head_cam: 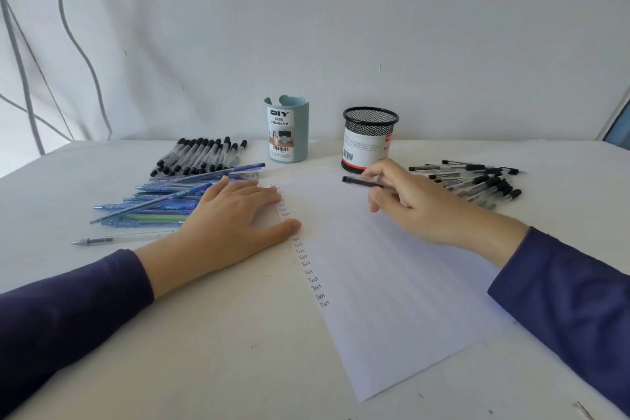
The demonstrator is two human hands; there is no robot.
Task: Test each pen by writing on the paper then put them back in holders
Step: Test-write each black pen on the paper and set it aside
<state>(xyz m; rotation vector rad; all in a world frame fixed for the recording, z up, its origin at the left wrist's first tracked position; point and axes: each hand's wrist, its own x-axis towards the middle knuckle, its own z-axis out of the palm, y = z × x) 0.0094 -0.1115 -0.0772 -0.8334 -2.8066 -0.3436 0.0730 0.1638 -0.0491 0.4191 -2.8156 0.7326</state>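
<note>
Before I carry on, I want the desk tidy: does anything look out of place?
One clear pen lies alone beside the left hand, apart from the blue pens. The paper sits askew. Nothing else stands out.

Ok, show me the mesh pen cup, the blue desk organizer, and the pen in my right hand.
mesh pen cup [370, 120], head view, on its black mesh wall.
blue desk organizer [301, 133], head view, on its bare right wall.
black pen [358, 181], head view, on its exposed barrel.
</note>
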